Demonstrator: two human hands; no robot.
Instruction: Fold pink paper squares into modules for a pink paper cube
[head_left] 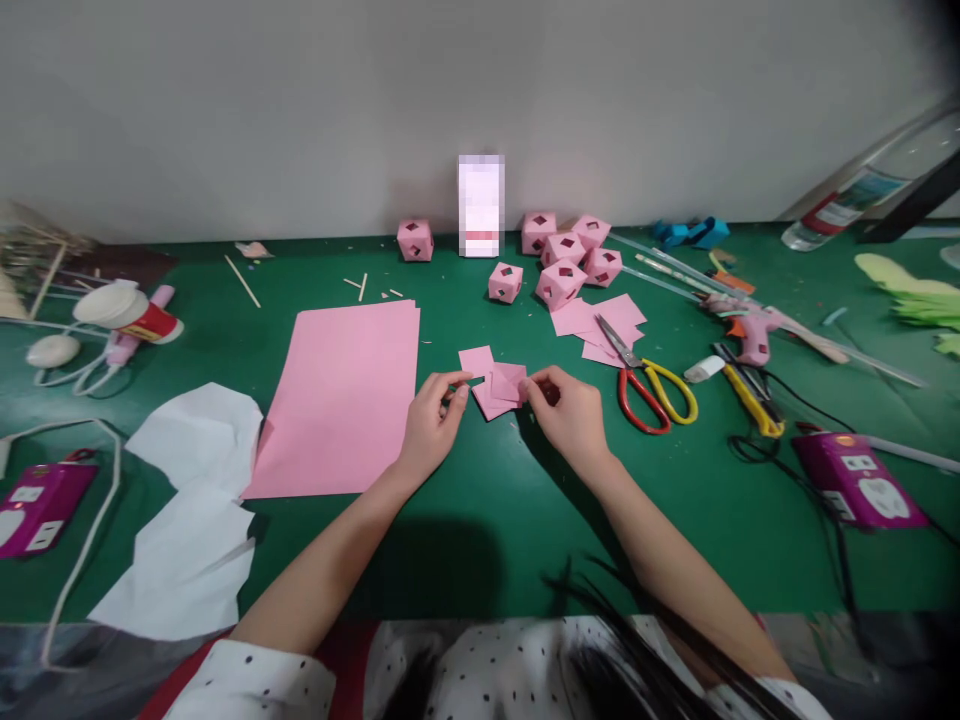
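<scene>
Small pink paper squares lie in a loose, overlapping group on the green table between my hands. My right hand pinches the right edge of one pink paper square between thumb and fingertips. My left hand is at the left side of the group, its fingers loosely curled and the thumb and index tips slightly apart. Those tips are close to a flat pink square; whether they touch it I cannot tell. Several pink paper polyhedra with diamond holes stand farther back.
Pink sheets and white paper lie left. Scissors rest by more pink squares. A glue gun, cutter and purple power strip are right. A blurred phone-shaped screen leans on the wall.
</scene>
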